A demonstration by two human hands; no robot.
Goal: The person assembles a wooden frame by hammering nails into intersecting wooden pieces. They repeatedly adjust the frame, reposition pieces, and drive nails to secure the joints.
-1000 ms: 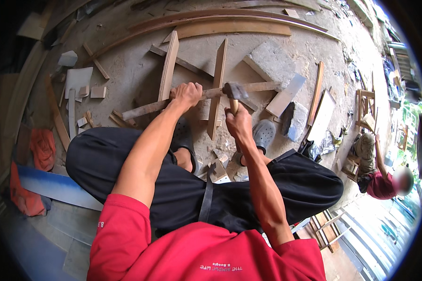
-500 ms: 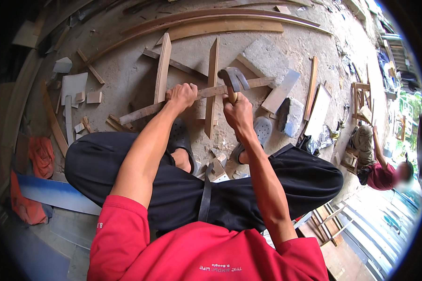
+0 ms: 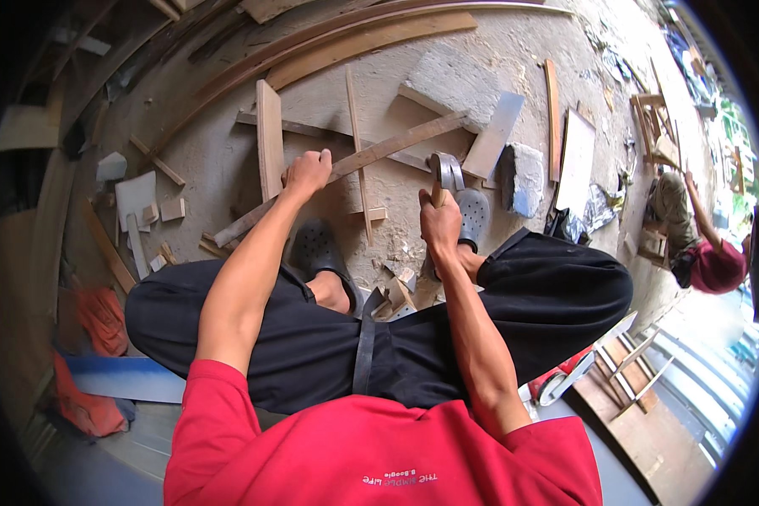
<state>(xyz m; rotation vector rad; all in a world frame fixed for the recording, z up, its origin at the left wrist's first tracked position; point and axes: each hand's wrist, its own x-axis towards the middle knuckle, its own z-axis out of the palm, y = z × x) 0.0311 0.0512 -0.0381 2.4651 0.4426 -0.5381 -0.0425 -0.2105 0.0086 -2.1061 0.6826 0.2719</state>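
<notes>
My left hand (image 3: 309,173) is closed around a long wooden strip (image 3: 401,148), which slants from the lower left up to the right. Under that strip stand two crossing wooden pieces: a wider board (image 3: 270,139) just left of my left hand, and a thin slat (image 3: 356,126) to its right, seen nearly edge-on. A claw hammer (image 3: 448,172) is in my right hand (image 3: 441,226), its fingers wrapped round the handle. The hammer's head is apart from the strip, on the near side of its right end and above my right shoe.
A rough concrete slab (image 3: 455,84), a pale flat board (image 3: 493,135) and a concrete block (image 3: 524,179) lie ahead to the right. Long planks (image 3: 371,51) lie at the far side. Wood offcuts (image 3: 396,291) are between my feet. Another person (image 3: 708,253) sits far right.
The hammer and my right hand have come down toward me and to the right, away from the strip. The slat under the strip now shows a narrower face. My left hand keeps its hold.
</notes>
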